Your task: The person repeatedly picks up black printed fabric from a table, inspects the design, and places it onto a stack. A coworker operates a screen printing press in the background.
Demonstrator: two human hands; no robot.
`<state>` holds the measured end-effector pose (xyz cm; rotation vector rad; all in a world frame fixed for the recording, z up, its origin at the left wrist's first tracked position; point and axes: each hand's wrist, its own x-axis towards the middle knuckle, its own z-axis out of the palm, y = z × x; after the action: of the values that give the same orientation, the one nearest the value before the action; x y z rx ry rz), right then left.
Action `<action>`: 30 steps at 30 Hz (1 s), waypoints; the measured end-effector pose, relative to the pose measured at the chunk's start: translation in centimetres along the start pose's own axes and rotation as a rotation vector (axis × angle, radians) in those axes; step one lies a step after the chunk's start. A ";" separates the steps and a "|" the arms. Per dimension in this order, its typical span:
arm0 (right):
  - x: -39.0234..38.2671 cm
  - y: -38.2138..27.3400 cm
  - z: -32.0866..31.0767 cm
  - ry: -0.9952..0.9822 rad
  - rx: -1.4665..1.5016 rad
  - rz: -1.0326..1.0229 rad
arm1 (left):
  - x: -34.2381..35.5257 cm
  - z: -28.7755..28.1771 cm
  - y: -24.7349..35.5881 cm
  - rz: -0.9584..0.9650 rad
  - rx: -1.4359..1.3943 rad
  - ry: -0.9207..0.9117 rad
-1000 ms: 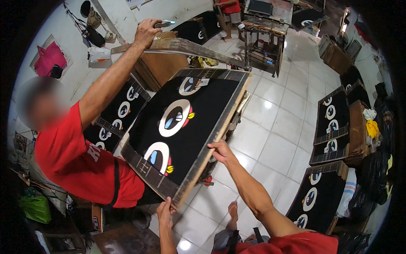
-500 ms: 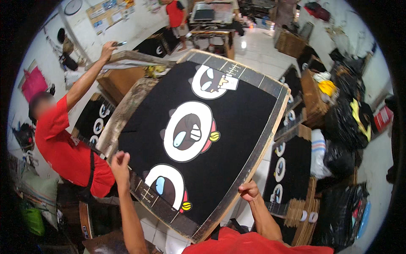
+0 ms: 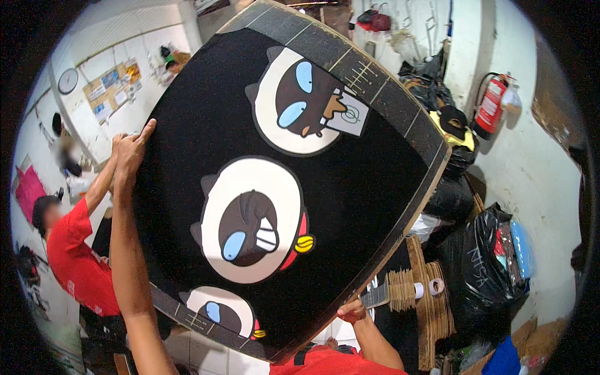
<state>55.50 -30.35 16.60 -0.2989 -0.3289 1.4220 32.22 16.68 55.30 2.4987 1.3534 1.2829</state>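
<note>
I am holding a large tilted board with a dark marked border. Black fabric lies on it, printed with three cartoon faces in white, dark brown and blue with yellow and red details. My left hand grips its left edge high up, index finger extended along the edge. My right hand is closed on the lower right edge, near the bottom.
A co-worker in a red shirt stands at left, one arm raised; another person is farther back. At right are black plastic bags, stacked boards and a wall-hung fire extinguisher. Tiled floor shows below.
The board has risen and now fills much more of the view, more upright. My left hand has moved from its bottom edge up along the left side; my right hand still holds the right edge.
</note>
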 end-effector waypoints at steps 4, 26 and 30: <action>-3.9 -0.2 -0.8 -0.058 0.009 -0.049 | -1.7 -2.1 6.2 -0.091 -0.086 -0.065; -7.3 -14.3 19.8 -0.008 -1.318 0.131 | -5.5 3.0 21.0 0.592 -0.216 -0.061; -7.7 -21.0 30.5 0.101 -1.319 -0.730 | -9.1 4.6 21.8 1.023 -0.275 0.116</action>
<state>61.60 -40.40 52.52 -1.1674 -1.1420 0.2958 47.67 -1.72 54.51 2.9675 -0.2377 1.5605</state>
